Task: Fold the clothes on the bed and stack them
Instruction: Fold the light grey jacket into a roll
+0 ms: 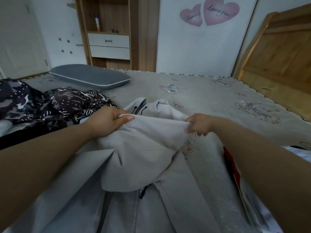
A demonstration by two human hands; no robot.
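Note:
A light grey hooded jacket point(144, 148) lies across the near part of the bed point(210, 91), its hood with black drawstrings at the far end. My left hand point(107, 120) pinches a raised fold of the jacket at its left corner. My right hand point(200, 124) pinches the same fold at its right corner. The fold is lifted and stretched between both hands above the rest of the jacket, whose dark zipper shows near the bottom. A dark patterned garment point(50, 105) lies crumpled on the left of the bed.
A grey pillow point(90, 78) rests at the far left of the bed. A red and white item point(234, 169) lies under my right forearm. A wooden headboard point(282, 52) stands on the right, a wardrobe with drawers point(109, 41) behind the bed.

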